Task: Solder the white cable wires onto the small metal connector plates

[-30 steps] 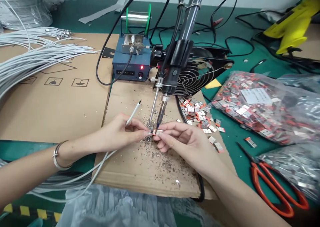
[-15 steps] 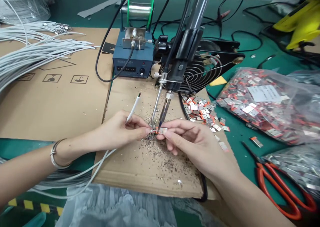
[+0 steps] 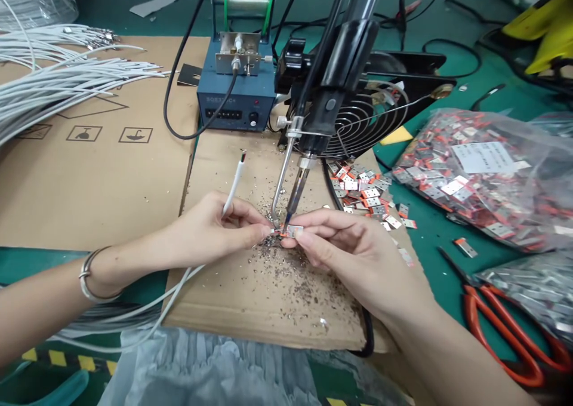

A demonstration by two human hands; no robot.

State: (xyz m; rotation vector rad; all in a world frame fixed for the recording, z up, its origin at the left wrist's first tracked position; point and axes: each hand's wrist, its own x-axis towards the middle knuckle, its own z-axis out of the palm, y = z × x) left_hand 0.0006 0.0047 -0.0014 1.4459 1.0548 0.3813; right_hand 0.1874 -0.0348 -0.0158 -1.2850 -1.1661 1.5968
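My left hand (image 3: 228, 225) is closed on a white cable (image 3: 234, 185). One stripped end of it sticks up behind the fingers, while thin wires show at the fingertips. Between thumb and fingers, my right hand (image 3: 342, 239) pinches a USB connector (image 3: 294, 231), metal with an orange-red insert. The wires and the back of the connector meet under the tip of a soldering iron (image 3: 295, 194) held in a stand. Beside that tip ends the bent metal solder feed tube (image 3: 285, 170). The exact contact point is too small to make out.
A blue solder feeder (image 3: 236, 98) with a solder spool stands behind, beside a black fan (image 3: 364, 122). Loose connectors (image 3: 369, 191), a bag of connectors (image 3: 465, 173) and red-handled scissors (image 3: 501, 328) lie right. White cables (image 3: 89, 83) lie left. Solder bits litter the cardboard (image 3: 224, 310).
The view has shifted slightly. Both hands keep their grips at the iron's tip, and more of the connector's metal shell shows beside my right fingers.
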